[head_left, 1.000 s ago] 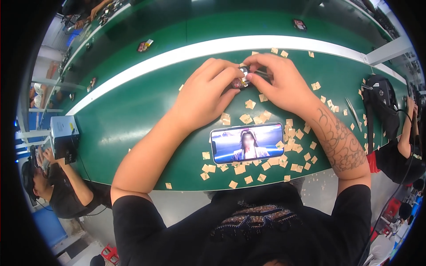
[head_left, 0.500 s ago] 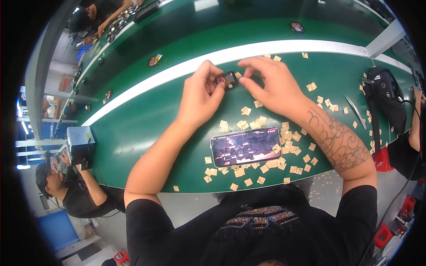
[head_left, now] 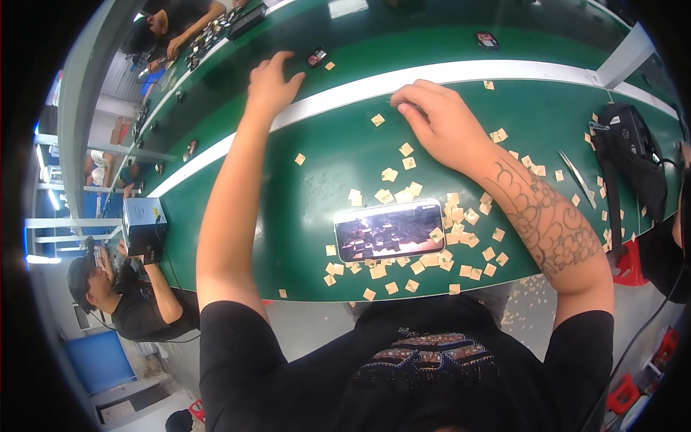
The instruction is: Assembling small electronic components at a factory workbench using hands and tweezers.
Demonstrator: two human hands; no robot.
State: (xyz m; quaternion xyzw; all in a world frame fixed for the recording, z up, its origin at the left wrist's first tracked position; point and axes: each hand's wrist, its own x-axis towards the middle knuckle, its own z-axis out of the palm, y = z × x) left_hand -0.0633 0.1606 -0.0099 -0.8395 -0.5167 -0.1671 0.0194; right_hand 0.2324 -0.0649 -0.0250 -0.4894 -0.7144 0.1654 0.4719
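My left hand [head_left: 273, 85] is stretched over the far green surface beyond the white rail, fingers apart and holding nothing that I can see. Just right of its fingertips lies a small black device [head_left: 317, 57], with a tan square beside it. Close to the near side of the rail, my right hand [head_left: 440, 119] has its fingers closed together; whatever is between the fingertips is too small to make out. Below the hands, a phone [head_left: 390, 230] with a lit screen lies on the green table. Many small tan squares [head_left: 461, 216] are scattered around it.
Tweezers [head_left: 577, 178] and a black bag [head_left: 633, 155] lie at the right. The white rail [head_left: 497, 70] crosses the table. Another small device [head_left: 486, 39] sits beyond it. A box [head_left: 144, 227] stands at the left, near a seated person; other people work at the edges.
My left hand has let go of the small black device, which now lies beyond the rail, and has moved left and away. My right hand has come away from the device and closed its fingers.
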